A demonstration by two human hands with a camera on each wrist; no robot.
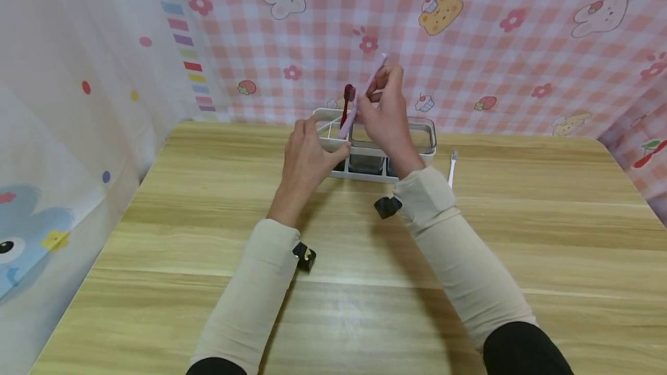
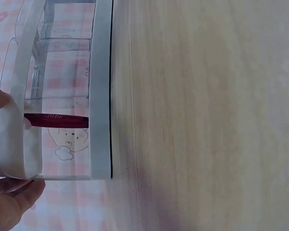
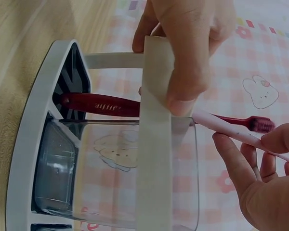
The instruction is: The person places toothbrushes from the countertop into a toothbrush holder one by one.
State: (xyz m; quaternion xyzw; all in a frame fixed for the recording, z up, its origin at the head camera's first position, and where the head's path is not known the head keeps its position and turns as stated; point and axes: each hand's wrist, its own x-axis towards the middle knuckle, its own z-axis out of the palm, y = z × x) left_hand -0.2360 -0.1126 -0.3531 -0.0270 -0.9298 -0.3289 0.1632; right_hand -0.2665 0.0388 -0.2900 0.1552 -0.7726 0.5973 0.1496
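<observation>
A white toothbrush holder [image 1: 428, 132] with clear cups stands at the back middle of the wooden table. My left hand [image 1: 307, 155] grips its left end, thumb over the white rim [image 3: 154, 144]. A dark red toothbrush [image 1: 348, 97] stands upright in the left compartment, and its handle shows through the clear wall [image 2: 58, 120]. My right hand [image 1: 383, 111] pinches a pink toothbrush [image 1: 346, 125] above the holder, tilted, with its lower end at the left compartment's rim. In the right wrist view the pink toothbrush [image 3: 221, 125] crosses just past the left thumb [image 3: 188, 96].
A white toothbrush with a blue tip [image 1: 453, 168] lies on the table just right of the holder. Pink checked cloth [image 1: 521, 62] backs the table and a white curtain [image 1: 78, 103] closes the left side. Bare wooden tabletop [image 1: 365, 294] spreads in front.
</observation>
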